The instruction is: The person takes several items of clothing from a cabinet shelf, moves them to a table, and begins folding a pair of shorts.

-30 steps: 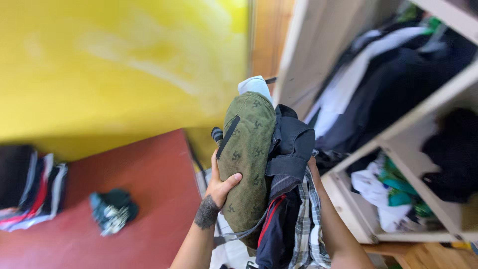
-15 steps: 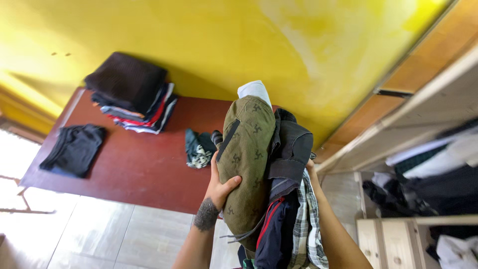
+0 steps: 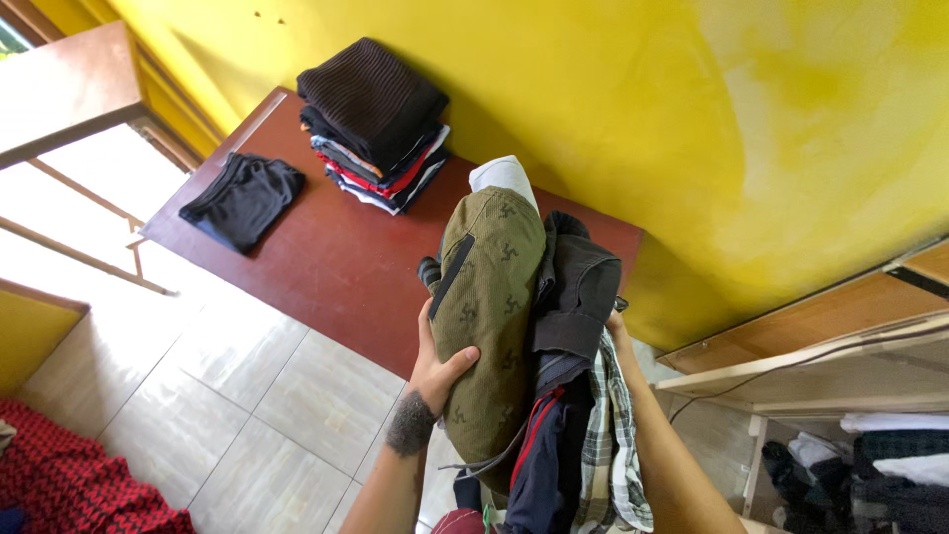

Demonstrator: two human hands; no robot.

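I carry a tall bundle of clothes against my body. My left hand [image 3: 435, 371] presses on the olive patterned garment [image 3: 484, 307] at the bundle's left side. My right hand [image 3: 620, 331] is mostly hidden behind the dark grey garment [image 3: 575, 297] and a plaid shirt [image 3: 613, 445], holding the bundle from the right. A white piece [image 3: 504, 173] sticks out at the top. The bundle hangs over the near edge of a dark red table [image 3: 326, 267].
On the table stand a stack of folded clothes [image 3: 376, 124] topped by a dark knit, and a folded black garment [image 3: 242, 198]. A yellow wall runs behind. Wardrobe shelves with clothes [image 3: 870, 465] are at lower right. A red patterned cloth [image 3: 69, 485] lies on the tiled floor.
My view has swung left, away from the wardrobe toward the table. The bundle stays in both hands as before. The small dark garment on the table is now hidden behind the bundle.
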